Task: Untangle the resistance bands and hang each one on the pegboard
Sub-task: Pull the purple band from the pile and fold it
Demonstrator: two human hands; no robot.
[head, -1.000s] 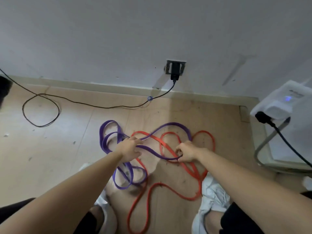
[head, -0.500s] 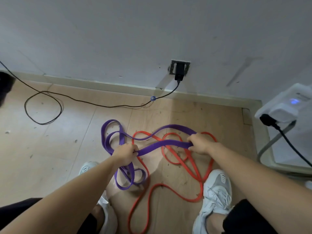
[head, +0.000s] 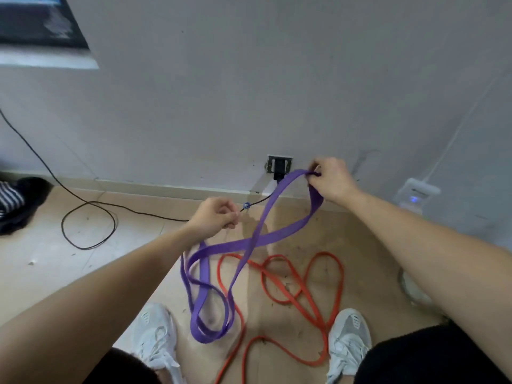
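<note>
Head camera, looking down past both forearms at a wooden floor (head: pixel 55 259) where it meets a grey wall (head: pixel 249 79). Nearest the viewer are dark shorts and a pair of pale sneakers, the left shoe (head: pixel 155 333) and the right shoe (head: pixel 350 336), set apart.

Between and beyond them the red band (head: pixel 340 284) lies flat on the floor in loose, overlapping loops, touched by neither hand.

The purple band (head: pixel 257 239) is lifted above it. Its lowest loops hang down near the left shoe, and its strands cross once in mid-air.

The left hand (head: pixel 214 217) is curled into a fist, with purple strands rising to its underside (the fingers hide the exact hold).

The right hand (head: pixel 332 178), higher and farther away, pinches the top fold of the purple band between thumb and bent fingers, and a wide strand drapes down on either side.

Farther back, a thin black cable (head: pixel 86 248) loops across the floor and runs to a wall socket (head: pixel 279 164) just above the skirting.

A white device (head: pixel 415 195) with a small blue light sits at the right.

A dark, striped bundle (head: pixel 19 200) lies at the far left edge.
</note>
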